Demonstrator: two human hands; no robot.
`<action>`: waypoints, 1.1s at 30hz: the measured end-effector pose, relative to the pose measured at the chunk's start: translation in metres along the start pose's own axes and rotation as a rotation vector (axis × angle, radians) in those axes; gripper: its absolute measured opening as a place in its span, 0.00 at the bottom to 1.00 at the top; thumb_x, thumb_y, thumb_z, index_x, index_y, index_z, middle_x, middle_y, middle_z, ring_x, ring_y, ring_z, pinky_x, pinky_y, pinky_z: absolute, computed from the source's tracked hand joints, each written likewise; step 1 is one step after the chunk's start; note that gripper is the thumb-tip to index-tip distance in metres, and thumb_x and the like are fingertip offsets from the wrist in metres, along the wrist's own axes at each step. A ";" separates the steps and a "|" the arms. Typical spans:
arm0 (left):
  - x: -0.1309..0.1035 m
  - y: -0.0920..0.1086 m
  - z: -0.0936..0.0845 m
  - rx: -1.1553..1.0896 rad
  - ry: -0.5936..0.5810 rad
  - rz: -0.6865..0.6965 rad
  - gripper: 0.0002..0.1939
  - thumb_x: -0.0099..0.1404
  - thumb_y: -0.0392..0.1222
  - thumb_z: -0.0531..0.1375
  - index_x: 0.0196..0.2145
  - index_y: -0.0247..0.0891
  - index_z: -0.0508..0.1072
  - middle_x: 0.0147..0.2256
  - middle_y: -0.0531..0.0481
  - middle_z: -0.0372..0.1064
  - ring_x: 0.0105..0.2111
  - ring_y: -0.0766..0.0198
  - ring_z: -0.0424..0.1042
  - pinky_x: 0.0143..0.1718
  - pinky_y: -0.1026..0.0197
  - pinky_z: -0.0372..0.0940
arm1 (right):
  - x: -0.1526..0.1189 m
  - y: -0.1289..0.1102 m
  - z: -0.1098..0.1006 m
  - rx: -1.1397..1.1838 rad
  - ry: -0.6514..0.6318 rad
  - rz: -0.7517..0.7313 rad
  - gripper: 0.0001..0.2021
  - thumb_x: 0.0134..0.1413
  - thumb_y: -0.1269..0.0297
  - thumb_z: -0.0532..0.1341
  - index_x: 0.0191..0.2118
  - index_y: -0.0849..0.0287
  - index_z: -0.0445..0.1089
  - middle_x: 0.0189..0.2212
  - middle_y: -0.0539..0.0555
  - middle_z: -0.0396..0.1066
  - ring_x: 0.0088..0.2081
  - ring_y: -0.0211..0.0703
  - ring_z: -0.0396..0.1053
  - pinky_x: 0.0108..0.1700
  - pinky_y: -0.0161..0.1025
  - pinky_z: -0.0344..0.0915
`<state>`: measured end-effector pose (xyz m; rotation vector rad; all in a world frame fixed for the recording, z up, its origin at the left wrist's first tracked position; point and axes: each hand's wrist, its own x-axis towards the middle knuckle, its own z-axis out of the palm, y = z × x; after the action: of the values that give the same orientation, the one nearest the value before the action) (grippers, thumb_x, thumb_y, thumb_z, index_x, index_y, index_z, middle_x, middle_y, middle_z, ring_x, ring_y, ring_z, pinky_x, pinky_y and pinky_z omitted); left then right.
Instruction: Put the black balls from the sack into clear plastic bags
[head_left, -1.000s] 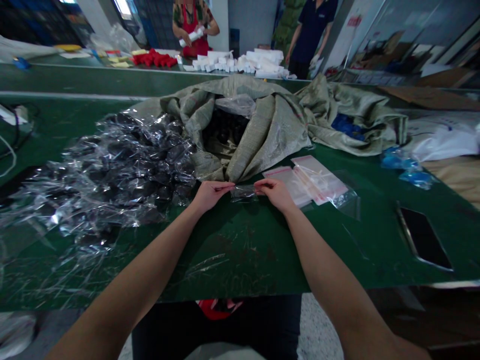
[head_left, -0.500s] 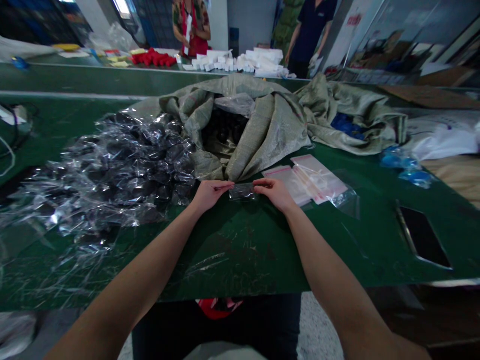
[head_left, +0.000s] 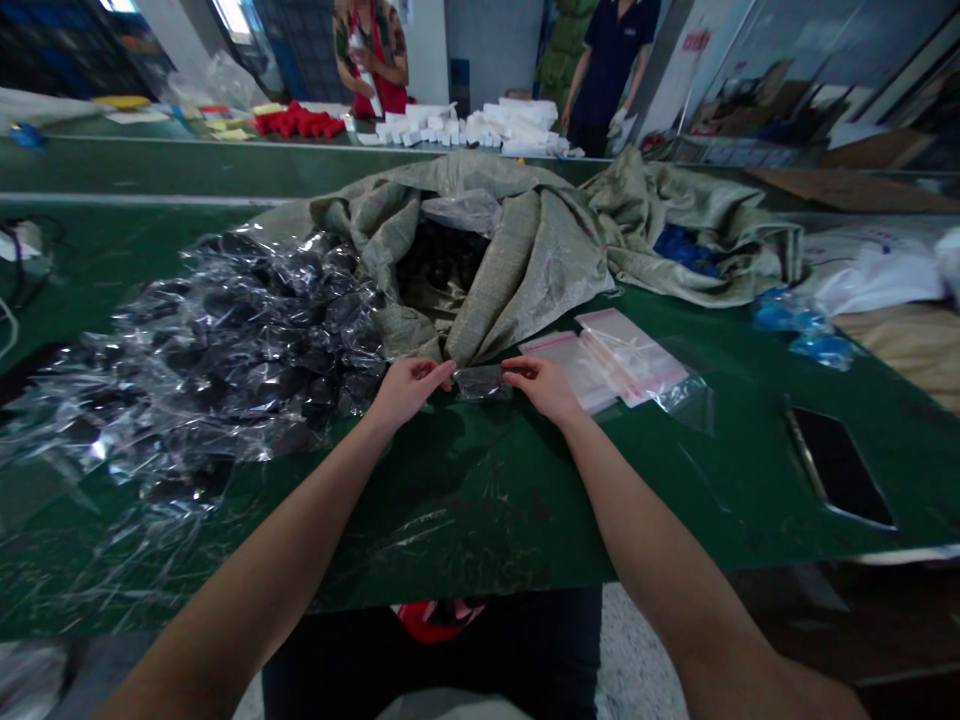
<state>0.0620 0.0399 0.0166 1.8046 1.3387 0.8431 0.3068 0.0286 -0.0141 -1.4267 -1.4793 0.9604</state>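
The clear packet (head_left: 482, 383) lies just in front of the sack (head_left: 551, 260), between left hand (head_left: 409, 390) and right hand (head_left: 546, 387) — the right pinches one end; the left is at the other, its grip unclear.

So we've got our left forearm (head_left: 306, 525) and right forearm (head_left: 639, 515) bare and stretched out front, angling inward. Our left hand (head_left: 406, 391) and right hand (head_left: 548, 387) face each other, near but apart, fingers bent, right thumb pinched in. Can't really tell if the left fingertips meet.
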 end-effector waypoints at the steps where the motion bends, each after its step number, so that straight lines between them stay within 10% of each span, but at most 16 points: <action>1: -0.002 0.002 0.000 0.018 -0.039 -0.029 0.24 0.60 0.60 0.58 0.25 0.35 0.77 0.19 0.52 0.68 0.18 0.70 0.60 0.20 0.65 0.53 | 0.000 -0.001 0.000 -0.007 -0.001 0.004 0.12 0.47 0.65 0.66 0.40 0.59 0.77 0.30 0.52 0.76 0.29 0.37 0.69 0.38 0.39 0.66; 12: -0.002 -0.011 0.014 -0.064 -0.169 -0.157 0.19 0.52 0.55 0.66 0.36 0.39 0.81 0.31 0.50 0.77 0.26 0.66 0.69 0.27 0.64 0.60 | -0.002 -0.006 0.000 -0.043 -0.009 0.029 0.12 0.49 0.68 0.65 0.42 0.62 0.76 0.34 0.55 0.77 0.31 0.37 0.71 0.40 0.38 0.67; 21: 0.000 -0.007 0.026 -0.001 -0.099 -0.239 0.15 0.53 0.52 0.65 0.28 0.36 0.77 0.16 0.56 0.62 0.16 0.72 0.54 0.19 0.65 0.48 | 0.001 0.001 0.003 -0.033 -0.015 0.045 0.12 0.50 0.69 0.64 0.42 0.61 0.76 0.36 0.55 0.78 0.34 0.38 0.73 0.43 0.38 0.68; 33: 0.000 -0.005 0.029 -0.179 -0.169 -0.054 0.13 0.56 0.50 0.63 0.27 0.35 0.71 0.23 0.54 0.66 0.21 0.71 0.60 0.23 0.67 0.54 | 0.000 -0.002 0.007 0.183 0.051 -0.013 0.13 0.46 0.68 0.66 0.40 0.61 0.74 0.36 0.53 0.77 0.35 0.38 0.73 0.45 0.40 0.68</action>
<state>0.0835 0.0360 -0.0028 1.6541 1.1615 0.7393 0.2998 0.0289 -0.0143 -1.2983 -1.3257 1.0168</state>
